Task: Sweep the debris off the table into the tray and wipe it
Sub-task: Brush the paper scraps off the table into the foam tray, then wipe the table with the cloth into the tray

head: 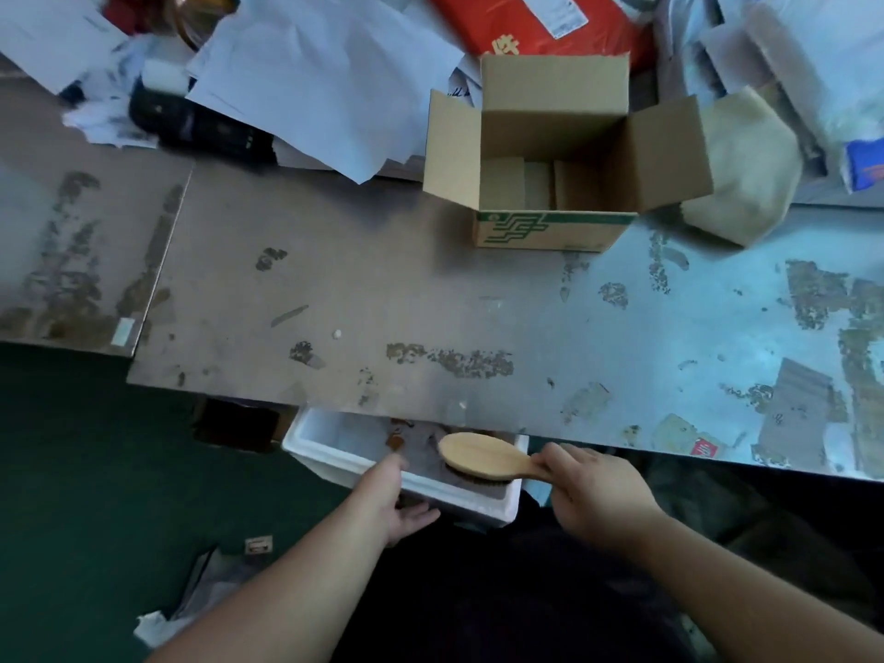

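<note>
A white foam tray sits just under the near edge of the worn grey table, with brown debris lying inside it. My left hand grips the tray's near rim from below. My right hand holds the handle of a wooden brush, whose bristles point down over the tray's right half. A few small white crumbs lie on the tabletop. A beige cloth rests at the back right.
An open cardboard box stands on the table behind the tray. Loose white papers, a dark device and a red package crowd the back. Scraps of paper lie on the green floor at the left.
</note>
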A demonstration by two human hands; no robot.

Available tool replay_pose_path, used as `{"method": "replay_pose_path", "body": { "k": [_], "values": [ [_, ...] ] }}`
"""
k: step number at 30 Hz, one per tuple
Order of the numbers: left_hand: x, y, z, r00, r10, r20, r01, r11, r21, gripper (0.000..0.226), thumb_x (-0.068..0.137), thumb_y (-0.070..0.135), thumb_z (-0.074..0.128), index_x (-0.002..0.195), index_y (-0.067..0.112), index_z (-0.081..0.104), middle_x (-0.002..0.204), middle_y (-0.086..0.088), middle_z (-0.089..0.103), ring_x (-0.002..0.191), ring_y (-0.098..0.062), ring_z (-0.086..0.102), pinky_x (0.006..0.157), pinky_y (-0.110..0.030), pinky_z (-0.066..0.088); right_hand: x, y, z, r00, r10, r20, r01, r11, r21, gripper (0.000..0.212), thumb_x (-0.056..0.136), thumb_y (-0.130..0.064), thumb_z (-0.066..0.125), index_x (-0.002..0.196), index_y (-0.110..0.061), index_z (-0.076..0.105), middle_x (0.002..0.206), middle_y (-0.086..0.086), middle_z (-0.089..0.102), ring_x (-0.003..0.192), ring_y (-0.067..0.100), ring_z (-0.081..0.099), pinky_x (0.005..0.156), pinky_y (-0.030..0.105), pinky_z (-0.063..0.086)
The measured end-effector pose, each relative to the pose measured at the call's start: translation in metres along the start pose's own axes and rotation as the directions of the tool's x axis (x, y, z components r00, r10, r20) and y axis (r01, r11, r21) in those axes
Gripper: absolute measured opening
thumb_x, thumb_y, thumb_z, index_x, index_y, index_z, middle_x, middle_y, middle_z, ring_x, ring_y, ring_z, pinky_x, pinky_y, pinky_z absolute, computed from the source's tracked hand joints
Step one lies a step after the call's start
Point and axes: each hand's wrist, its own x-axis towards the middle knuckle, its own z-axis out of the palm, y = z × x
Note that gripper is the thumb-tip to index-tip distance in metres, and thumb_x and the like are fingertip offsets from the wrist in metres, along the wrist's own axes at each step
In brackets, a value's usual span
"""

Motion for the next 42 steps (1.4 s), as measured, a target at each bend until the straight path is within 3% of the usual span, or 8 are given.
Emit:
{"method": "replay_pose_path", "body": {
  "k": [5, 10, 20, 26, 28, 31, 36, 42],
  "values": [
    [0.000, -0.012, 0.009, 1.000, -0.013, -0.001, 0.013, 0.997, -0.078, 0.036, 0.098, 0.028, 0.057, 0.121, 0.000, 0.054, 0.103, -0.021, 0.057, 0.090, -0.038, 0.064, 0.066, -0.053, 0.061, -0.006, 0.030, -0.012, 0.985, -0.170, -0.032, 0.168, 0.983, -0.073, 0.038, 0.068, -0.012, 0.053, 0.102, -0.021, 0.068, 0.081, -0.005, 0.064, 0.062, 0.023, 0.061, 0.042, 0.030, 0.041],
    [0.001, -0.021, 0.020, 1.000, -0.001, -0.022, 0.000, 0.997, -0.072, 0.023, 0.098, 0.017, 0.052, 0.114, 0.001, 0.050, 0.103, -0.021, 0.055, 0.087, -0.038, 0.060, 0.060, -0.052, 0.059, -0.005, 0.059, -0.020, 0.958, -0.117, 0.260, 0.160, 0.976, -0.150, 0.034, 0.083, -0.021, 0.043, 0.116, -0.027, 0.051, 0.102, -0.006, 0.061, 0.084, 0.024, 0.063, 0.058, 0.035, 0.046],
    [0.002, -0.037, 0.026, 1.000, -0.005, 0.002, 0.005, 0.996, -0.089, 0.027, 0.095, 0.010, 0.048, 0.121, 0.005, 0.054, 0.114, -0.025, 0.064, 0.098, -0.038, 0.065, 0.052, -0.052, 0.061, 0.000, 0.059, -0.018, 0.948, -0.231, 0.220, 0.260, 0.959, -0.116, 0.030, 0.079, -0.022, 0.043, 0.105, -0.025, 0.057, 0.090, -0.005, 0.061, 0.071, 0.025, 0.062, 0.048, 0.032, 0.039],
    [0.002, -0.037, 0.030, 1.000, -0.019, 0.019, 0.021, 0.996, -0.092, 0.027, 0.096, 0.010, 0.051, 0.122, 0.002, 0.052, 0.118, -0.027, 0.061, 0.100, -0.042, 0.063, 0.064, -0.058, 0.061, -0.004, 0.056, -0.021, 0.967, -0.009, 0.256, -0.047, 0.976, 0.210, 0.023, 0.088, -0.020, 0.049, 0.108, -0.029, 0.056, 0.096, -0.009, 0.061, 0.074, 0.019, 0.060, 0.061, 0.036, 0.043],
    [0.002, -0.036, 0.033, 1.000, -0.022, 0.015, 0.023, 0.995, -0.099, 0.016, 0.098, 0.011, 0.052, 0.111, 0.001, 0.050, 0.104, -0.025, 0.059, 0.091, -0.041, 0.061, 0.063, -0.058, 0.062, -0.006, 0.054, -0.029, 0.975, 0.132, 0.181, -0.200, 0.875, 0.440, 0.023, 0.087, -0.013, 0.060, 0.100, -0.031, 0.063, 0.089, -0.011, 0.062, 0.072, 0.009, 0.059, 0.063, 0.027, 0.045],
    [0.004, -0.036, 0.035, 0.999, -0.036, 0.029, 0.039, 0.994, -0.107, 0.017, 0.097, 0.013, 0.054, 0.108, 0.002, 0.049, 0.100, -0.024, 0.057, 0.089, -0.042, 0.059, 0.044, -0.056, 0.059, -0.008, 0.058, -0.040, 0.894, 0.379, 0.241, -0.421, 0.521, 0.742, 0.028, 0.086, 0.000, 0.066, 0.091, -0.027, 0.070, 0.080, -0.001, 0.069, 0.072, 0.015, 0.068, 0.064, 0.027, 0.057],
    [0.010, -0.034, 0.045, 1.000, -0.020, 0.023, 0.022, 0.997, -0.080, 0.015, 0.098, 0.015, 0.054, 0.102, 0.003, 0.046, 0.099, -0.021, 0.053, 0.087, -0.040, 0.056, 0.042, -0.053, 0.058, -0.012, 0.096, -0.050, 0.657, 0.724, 0.211, -0.444, 0.145, 0.884, 0.016, 0.085, 0.005, 0.063, 0.091, -0.007, 0.072, 0.065, 0.011, 0.067, 0.062, 0.028, 0.060, 0.062, 0.043, 0.051],
    [0.007, -0.033, 0.061, 1.000, -0.009, 0.029, 0.010, 0.999, -0.037, 0.013, 0.098, 0.014, 0.051, 0.094, 0.003, 0.044, 0.095, -0.021, 0.052, 0.090, -0.040, 0.055, 0.043, -0.055, 0.058, -0.033, 0.143, -0.061, 0.459, 0.887, 0.043, -0.452, 0.191, 0.871, 0.014, 0.098, -0.018, 0.058, 0.108, -0.014, 0.067, 0.077, 0.008, 0.067, 0.056, 0.008, 0.061, 0.051, 0.024, 0.047]
  ]
}}
